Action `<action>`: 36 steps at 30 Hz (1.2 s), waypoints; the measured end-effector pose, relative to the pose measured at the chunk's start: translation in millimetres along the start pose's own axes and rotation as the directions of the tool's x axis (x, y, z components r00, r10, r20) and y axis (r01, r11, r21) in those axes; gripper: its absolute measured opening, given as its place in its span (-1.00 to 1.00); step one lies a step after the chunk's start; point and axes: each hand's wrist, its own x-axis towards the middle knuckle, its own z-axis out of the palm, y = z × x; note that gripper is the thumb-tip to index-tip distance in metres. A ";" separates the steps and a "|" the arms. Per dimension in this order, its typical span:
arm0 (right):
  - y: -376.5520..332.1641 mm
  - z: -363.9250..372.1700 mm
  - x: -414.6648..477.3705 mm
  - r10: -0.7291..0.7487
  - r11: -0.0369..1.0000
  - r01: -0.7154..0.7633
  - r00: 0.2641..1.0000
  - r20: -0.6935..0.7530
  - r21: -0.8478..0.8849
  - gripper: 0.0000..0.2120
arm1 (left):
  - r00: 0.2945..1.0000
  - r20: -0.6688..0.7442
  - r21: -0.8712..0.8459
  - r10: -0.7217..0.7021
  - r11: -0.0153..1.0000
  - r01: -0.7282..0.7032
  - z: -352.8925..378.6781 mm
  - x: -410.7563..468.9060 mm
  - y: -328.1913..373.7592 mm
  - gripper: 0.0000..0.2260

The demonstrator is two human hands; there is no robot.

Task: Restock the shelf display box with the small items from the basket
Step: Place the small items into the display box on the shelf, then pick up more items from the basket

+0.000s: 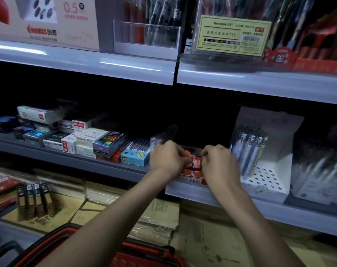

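A red display box [192, 173] stands at the front edge of the middle shelf [77, 160]. Both my hands reach into its top. My left hand [167, 158] has its fingers curled over small red items [196, 162] in the box. My right hand [218, 162] pinches at the same small red items from the right side. The fingertips of both hands meet over the box, and what lies under them is partly hidden. The red basket [156, 251] sits low in front of me, beneath my forearms; its contents are hidden.
Small boxed stationery [90, 141] is stacked on the shelf left of the red box. A white pen display [260, 160] stands to its right. The upper shelf [125, 64] holds pen racks and a yellow label card. Paper packs [156, 218] lie on the lower level.
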 end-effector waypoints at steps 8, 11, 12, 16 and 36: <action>-0.9 -6.1 -19.2 -0.022 1.000 0.021 0.996 0.085 0.019 -0.88 | 0.978 -0.127 0.235 0.166 0.963 -0.133 -2.6 -12.1 -6.2 -0.85; -3.4 -9.9 -26.7 -0.024 0.999 0.021 0.997 0.077 0.036 -0.88 | 0.968 -0.118 0.218 0.223 0.956 -0.194 -16.4 -23.9 -11.9 -0.82; -5.1 -11.7 -29.6 -0.030 0.998 0.026 0.997 0.078 0.048 -0.88 | 0.967 -0.087 0.218 0.239 0.952 -0.216 -22.7 -30.7 -13.8 -0.82; -16.0 -15.8 -45.3 -0.129 0.988 0.120 0.988 0.087 0.100 -0.80 | 0.953 -0.034 0.289 0.301 0.916 -0.279 -45.9 -63.2 -31.2 -0.76; -79.9 55.1 -220.8 -0.567 0.800 0.521 0.496 0.658 0.297 -0.50 | 0.941 0.335 0.548 0.041 0.804 -0.230 -91.4 -262.2 -227.1 -0.32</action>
